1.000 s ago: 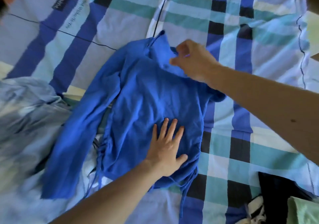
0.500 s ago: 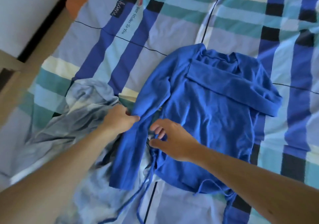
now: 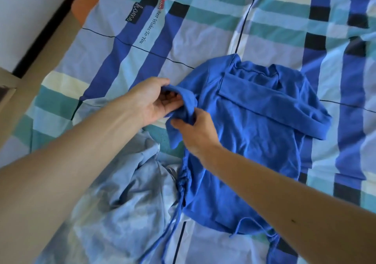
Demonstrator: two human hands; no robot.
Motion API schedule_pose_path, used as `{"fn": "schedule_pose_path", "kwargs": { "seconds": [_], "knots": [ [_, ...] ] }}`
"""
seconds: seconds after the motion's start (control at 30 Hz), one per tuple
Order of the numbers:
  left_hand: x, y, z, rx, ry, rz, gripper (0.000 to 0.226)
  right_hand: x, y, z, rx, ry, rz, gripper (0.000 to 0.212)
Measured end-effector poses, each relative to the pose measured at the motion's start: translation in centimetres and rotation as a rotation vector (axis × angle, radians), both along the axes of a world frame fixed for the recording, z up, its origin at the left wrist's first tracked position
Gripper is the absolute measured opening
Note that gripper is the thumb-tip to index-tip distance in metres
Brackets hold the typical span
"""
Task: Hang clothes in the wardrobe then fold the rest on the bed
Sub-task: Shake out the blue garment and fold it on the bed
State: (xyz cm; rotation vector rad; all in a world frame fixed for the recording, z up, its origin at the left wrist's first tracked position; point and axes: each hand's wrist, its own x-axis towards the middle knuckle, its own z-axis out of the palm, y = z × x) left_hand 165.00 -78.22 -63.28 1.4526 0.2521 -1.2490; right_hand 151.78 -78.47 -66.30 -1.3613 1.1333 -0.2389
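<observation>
**Left hand (image 3: 154, 103) and right hand (image 3: 196, 134) gripping the loose sleeve (image 3: 186, 101) of the blue top (image 3: 254, 151)**

The blue top is lying flat at the centre of the frame on the plaid bed cover (image 3: 203, 31), with its folded sleeve (image 3: 284, 113) lying across the chest. The left hand is curling its fingers round the loose sleeve at the top's left edge. The right hand is pinching the same sleeve just below it. A pale blue garment (image 3: 126, 192) is lying crumpled at the lower left, touching the top's gathered side.
</observation>
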Motion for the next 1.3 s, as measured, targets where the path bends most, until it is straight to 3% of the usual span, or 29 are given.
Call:
{"fn": "schedule_pose_path", "kwargs": {
  "seconds": [0.07,0.17,0.23,0.3,0.33,0.4,0.53,0.63,0.73,0.8,0.87,0.97,1.07,1.13,1.17,1.23,1.3],
  "knots": [
    [0.5,-0.8,0.1,0.026,-0.182,-0.069,0.025,-1.0,-2.8,0.7,-0.03,0.027,0.059,0.003],
    [0.3,-2.2,-1.3,0.03,-0.809,-0.447,0.017,-3.0,-8.2,2.7,0.011,0.034,0.216,0.009],
    [-1.0,-3.5,-2.9,-0.107,-0.874,-0.796,0.052,-4.7,-11.8,4.1,-0.014,0.07,0.282,0.012],
    [-2.3,-5.5,-4.5,-0.083,-0.857,-1.079,0.07,-6.6,-15.3,5.2,-0.031,0.083,0.226,0.015],
    [-2.8,-6.5,-5.0,-0.043,-0.909,-1.216,0.062,-7.7,-16.7,5.6,-0.032,0.09,0.176,0.016],
    [-3.2,-8.3,-5.9,0.053,-1.073,-1.419,0.024,-10.3,-19.2,5.7,-0.008,0.098,0.065,0.018],
    [-2.2,-11.1,-6.1,0.066,-1.123,-1.416,0.041,-15.5,-22.3,3.8,0.004,0.212,-0.012,0.022],
    [-1.0,-13.3,-5.5,0.085,-1.192,-1.333,0.03,-19.1,-23.5,0.8,-0.005,0.419,-0.041,0.036],
    [-0.6,-15.1,-6.1,0.196,-1.527,-1.367,0.012,-21.3,-23.7,-2.4,-0.152,0.788,0.141,0.047],
    [-1.9,-15.8,-7.2,0.261,-1.708,-1.408,0.036,-21.6,-23.7,-4.3,-0.363,0.982,0.293,0.054],
    [-4.1,-16.2,-8.8,0.234,-1.711,-1.484,0.078,-21.0,-23.4,-5.4,-0.532,0.994,0.308,0.081],
    [-6.9,-16.3,-11.6,0.312,-1.534,-1.572,0.137,-20.2,-23.7,-7.0,-0.509,0.837,0.316,0.127],
    [-7.4,-17.0,-11.8,0.414,-1.442,-1.459,0.156,-19.6,-24.0,-7.9,-0.342,0.707,0.242,0.145],
    [-7.2,-17.3,-10.7,0.42,-1.403,-1.447,0.147,-19.0,-24.2,-7.6,-0.241,0.662,0.129,0.14],
    [-7.2,-17.4,-10.0,0.421,-1.383,-1.465,0.13,-18.8,-24.3,-7.3,-0.185,0.663,0.097,0.13],
    [-7.0,-17.2,-9.0,0.432,-1.359,-1.53,0.087,-18.4,-24.0,-6.3,-0.121,0.724,0.119,0.098],
    [-6.9,-16.0,-8.5,0.368,-1.392,-1.561,0.07,-18.5,-23.1,-5.7,-0.13,0.742,0.146,0.071]
  ]
}}
